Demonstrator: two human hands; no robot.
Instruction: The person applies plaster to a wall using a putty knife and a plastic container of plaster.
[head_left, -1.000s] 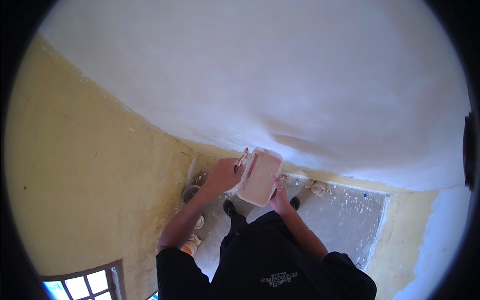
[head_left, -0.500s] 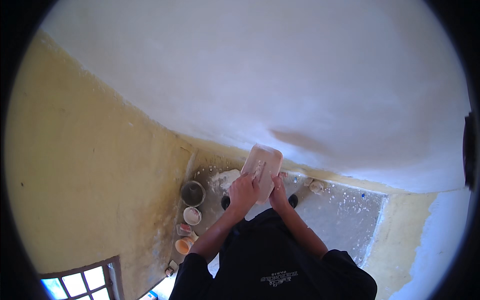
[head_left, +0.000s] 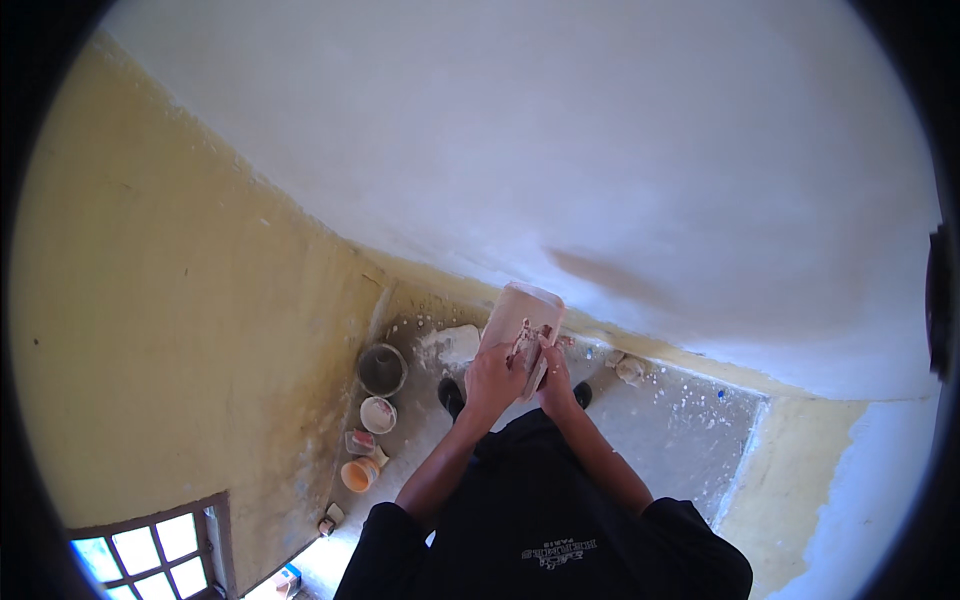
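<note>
A pale pink, shallow rectangular tray (head_left: 516,307) with rounded corners is held in front of my body, tilted, close to the white wall. Brown, paste-like smears lie in its middle. My left hand (head_left: 496,379) grips the left side, its fingers curled over the surface near the smears. My right hand (head_left: 555,383) is closed at the right edge, thumb and fingertips by the smears. A narrow dark piece shows beside its fingers, but its kind is unclear. The fingers beneath the tray are hidden.
On the floor along the yellow wall (head_left: 190,330) at left stand a dark bucket (head_left: 382,371), a white tub (head_left: 379,415), a clear container (head_left: 361,442) and an orange bucket (head_left: 359,475). The freshly coated white wall (head_left: 560,130) rises ahead. White splatters mark the grey floor (head_left: 660,440).
My right hand has shifted inward over the tray, its fingertips now at the brown smears. The left hand keeps its grip. The view has turned slightly.
</note>
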